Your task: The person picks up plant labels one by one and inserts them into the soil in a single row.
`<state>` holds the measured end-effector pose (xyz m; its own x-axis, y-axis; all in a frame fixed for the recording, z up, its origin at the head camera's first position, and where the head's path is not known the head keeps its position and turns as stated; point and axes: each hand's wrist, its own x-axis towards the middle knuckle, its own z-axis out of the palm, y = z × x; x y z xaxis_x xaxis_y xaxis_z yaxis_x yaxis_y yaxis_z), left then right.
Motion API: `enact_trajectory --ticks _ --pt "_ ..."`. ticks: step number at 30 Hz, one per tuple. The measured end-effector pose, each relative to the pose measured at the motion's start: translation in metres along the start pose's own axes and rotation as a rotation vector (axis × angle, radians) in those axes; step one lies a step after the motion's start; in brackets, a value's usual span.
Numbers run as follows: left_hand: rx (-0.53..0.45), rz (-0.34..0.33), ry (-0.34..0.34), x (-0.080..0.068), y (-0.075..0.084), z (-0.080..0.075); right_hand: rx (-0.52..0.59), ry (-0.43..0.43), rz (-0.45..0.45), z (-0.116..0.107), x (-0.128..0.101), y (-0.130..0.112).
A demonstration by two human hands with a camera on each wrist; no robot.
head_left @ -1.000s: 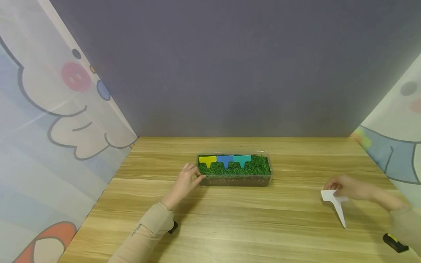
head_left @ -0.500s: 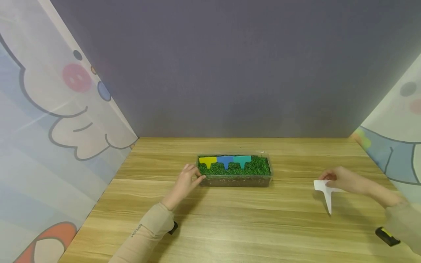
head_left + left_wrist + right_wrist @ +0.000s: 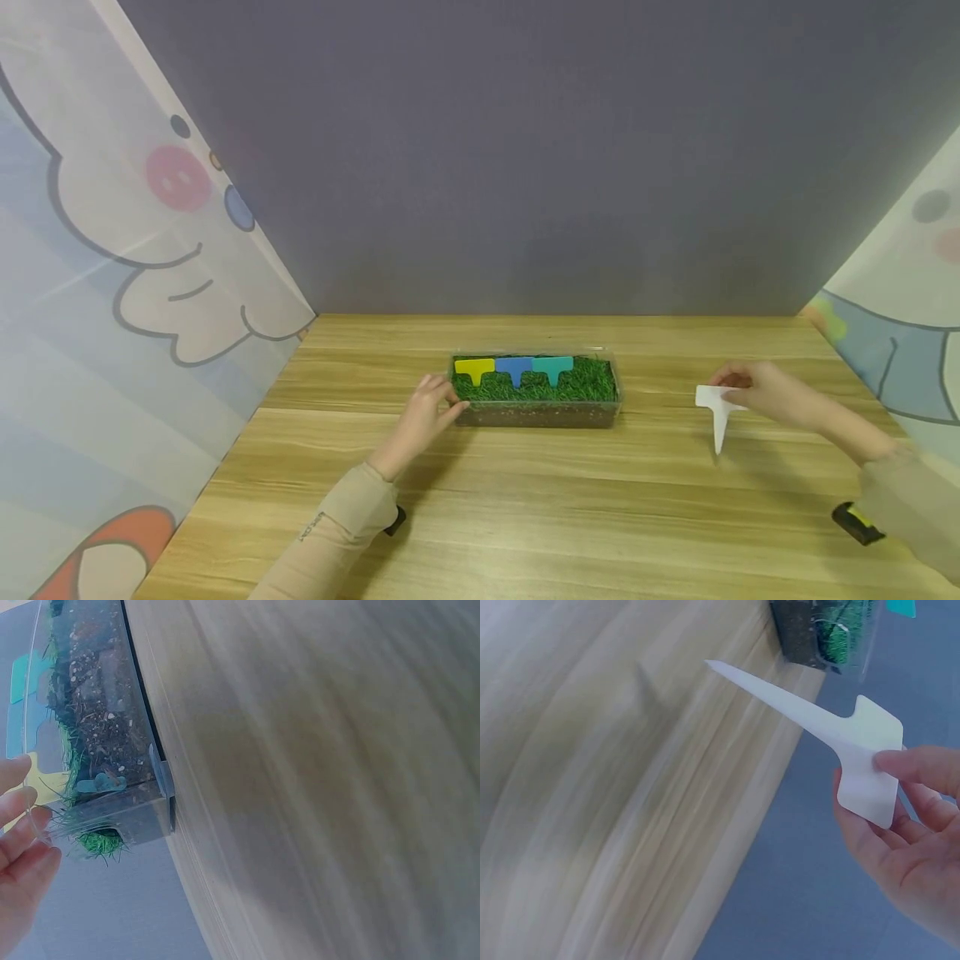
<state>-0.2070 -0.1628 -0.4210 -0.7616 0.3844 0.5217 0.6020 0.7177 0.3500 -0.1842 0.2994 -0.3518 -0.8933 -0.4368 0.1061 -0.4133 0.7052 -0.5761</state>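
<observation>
Right hand point(image 3: 761, 392) pinches the white tag point(image 3: 714, 404), spike down, right of the planter point(image 3: 536, 389); left hand point(image 3: 427, 410) steadies its left end.

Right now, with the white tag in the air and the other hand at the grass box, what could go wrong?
1. The right hand pinches the white tag only at its head edge, so it may twist or slip in that grip.
2. The left hand merely touches one end of the clear grass box; the box could slide if pushed.
3. The yellow tag, blue tag and teal tag stand close together and could get knocked.

Wooden table point(image 3: 570, 517), cartoon side panels point(image 3: 112, 275)
</observation>
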Motion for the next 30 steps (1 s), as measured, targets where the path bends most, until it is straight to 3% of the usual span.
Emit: enact_trajectory --ticks 15,30 --pt "-0.001 0.003 0.011 0.000 -0.001 0.001 -0.017 0.113 0.014 -0.003 0.021 -0.021" --pt "0.004 0.019 0.022 0.000 -0.002 0.002 0.007 0.138 0.016 -0.003 0.046 -0.046"
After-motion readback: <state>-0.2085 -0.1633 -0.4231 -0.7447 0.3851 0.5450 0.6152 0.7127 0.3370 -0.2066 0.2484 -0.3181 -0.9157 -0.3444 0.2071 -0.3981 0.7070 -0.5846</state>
